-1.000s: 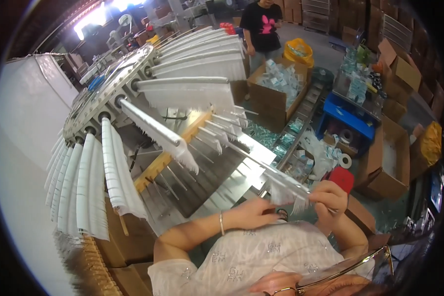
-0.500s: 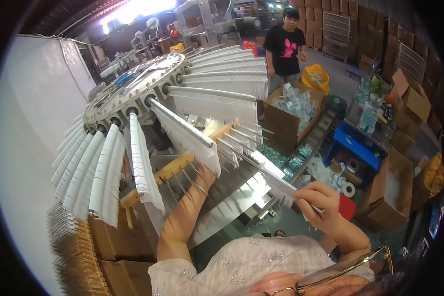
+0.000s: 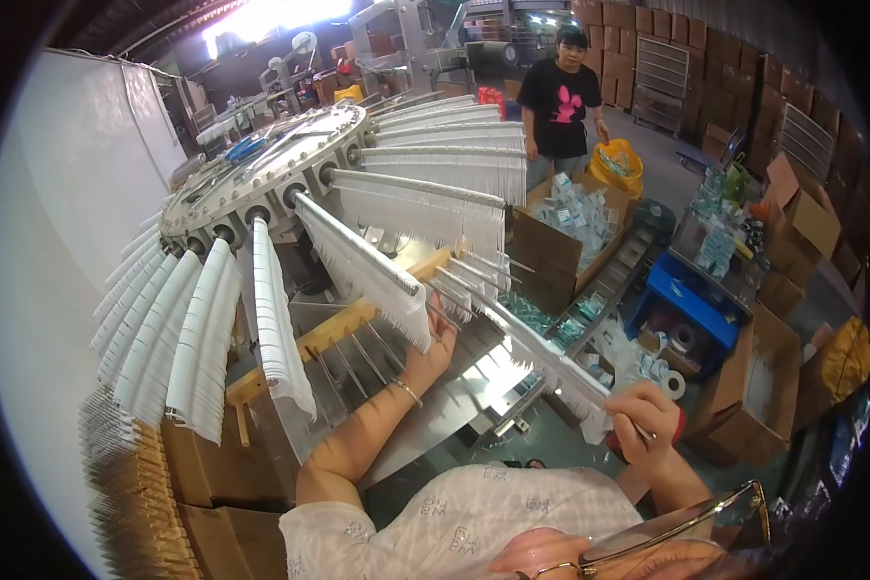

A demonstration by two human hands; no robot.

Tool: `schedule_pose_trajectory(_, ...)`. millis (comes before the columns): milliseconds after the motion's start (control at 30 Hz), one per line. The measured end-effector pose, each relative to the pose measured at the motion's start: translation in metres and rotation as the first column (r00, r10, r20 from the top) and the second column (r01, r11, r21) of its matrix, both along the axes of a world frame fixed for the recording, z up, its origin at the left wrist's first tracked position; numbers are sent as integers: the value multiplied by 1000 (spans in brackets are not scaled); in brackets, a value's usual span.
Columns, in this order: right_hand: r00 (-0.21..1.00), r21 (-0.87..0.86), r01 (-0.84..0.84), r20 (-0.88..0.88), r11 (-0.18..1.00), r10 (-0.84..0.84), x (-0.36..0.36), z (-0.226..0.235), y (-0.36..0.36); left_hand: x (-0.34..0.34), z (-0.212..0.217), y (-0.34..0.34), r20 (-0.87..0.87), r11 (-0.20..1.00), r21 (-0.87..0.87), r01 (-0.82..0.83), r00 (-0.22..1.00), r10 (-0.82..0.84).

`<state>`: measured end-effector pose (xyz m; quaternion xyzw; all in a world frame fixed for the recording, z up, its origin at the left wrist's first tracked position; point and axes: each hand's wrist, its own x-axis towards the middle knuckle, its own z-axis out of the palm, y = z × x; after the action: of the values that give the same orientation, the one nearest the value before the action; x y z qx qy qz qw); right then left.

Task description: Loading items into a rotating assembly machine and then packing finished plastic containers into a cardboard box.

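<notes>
In my right hand (image 3: 645, 416), closed fingers grip the near end of a long thin metal rod. White strips (image 3: 561, 372) hang along that rod, which slopes from the wooden bar down to the right. My left hand (image 3: 437, 338) is raised beside a thick rod loaded with white sheets (image 3: 372, 280). These sheets partly cover its fingers, so their grip is hidden. Just beyond it, a wooden bar (image 3: 362, 314) carries several thin metal rods sticking out toward me. The thick rod joins a large round machine disc (image 3: 261, 174), ringed with similar sheet-laden rods.
A metal plate (image 3: 425, 416) lies below my left forearm. At right stand a carton of small packs (image 3: 546, 256), a blue stand (image 3: 696, 300) and an open carton (image 3: 754, 387). A person (image 3: 563, 106) stands behind. Racked rods (image 3: 145, 483) are at lower left.
My left hand has moved up and right, out from behind the hanging sheets. My right hand has shifted right and slightly down, and white strips now cover more of the rod it holds.
</notes>
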<state>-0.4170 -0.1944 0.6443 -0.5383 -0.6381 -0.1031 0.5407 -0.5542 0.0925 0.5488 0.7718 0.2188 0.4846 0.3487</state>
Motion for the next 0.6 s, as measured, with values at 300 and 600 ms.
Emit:
schedule_pose_trajectory(300,965,-119,-48,-262,992,15,-7,2,65,16,-12,42,-123,877,470,-101,976,178)
schedule_pose_trajectory(600,839,-7,-97,-538,995,78,-9,-27,14,7,20,-26,-398,846,530,-48,867,299)
